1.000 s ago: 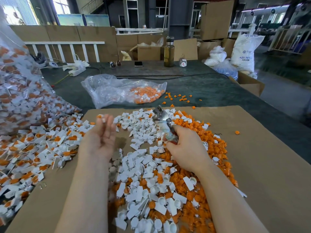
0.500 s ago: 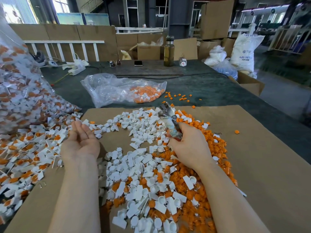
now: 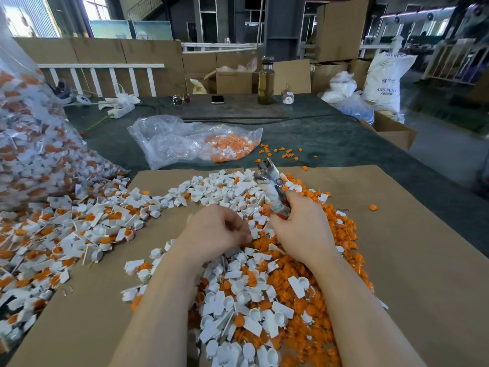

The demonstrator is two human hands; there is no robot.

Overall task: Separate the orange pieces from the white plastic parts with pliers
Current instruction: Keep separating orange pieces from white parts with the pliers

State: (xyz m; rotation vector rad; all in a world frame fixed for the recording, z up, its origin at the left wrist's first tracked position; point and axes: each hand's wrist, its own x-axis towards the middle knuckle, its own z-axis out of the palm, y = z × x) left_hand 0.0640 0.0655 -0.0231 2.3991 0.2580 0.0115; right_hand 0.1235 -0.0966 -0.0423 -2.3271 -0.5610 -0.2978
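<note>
My right hand (image 3: 304,230) grips the handles of the metal pliers (image 3: 268,178), whose jaws point up and away over the pile. My left hand (image 3: 215,231) hovers just left of it with its fingers curled inward, fingertips at the pile's edge; whatever lies inside them is hidden. Beneath both hands a pile of white plastic parts (image 3: 238,197) and loose orange pieces (image 3: 341,234) is spread over a cardboard sheet (image 3: 423,260). White parts with orange pieces still in them (image 3: 66,234) lie at the left.
A big clear bag of unsorted parts (image 3: 31,144) rises at the left. A smaller clear bag holding orange pieces (image 3: 195,141) lies beyond the cardboard on the green table, with stray orange pieces (image 3: 283,152) beside it. A bottle (image 3: 266,80), phone and boxes stand at the back.
My left hand was open, palm up, and swung out over the left pile; now it is back at the centre, palm down with fingers curled. The right hand and pliers barely shifted.
</note>
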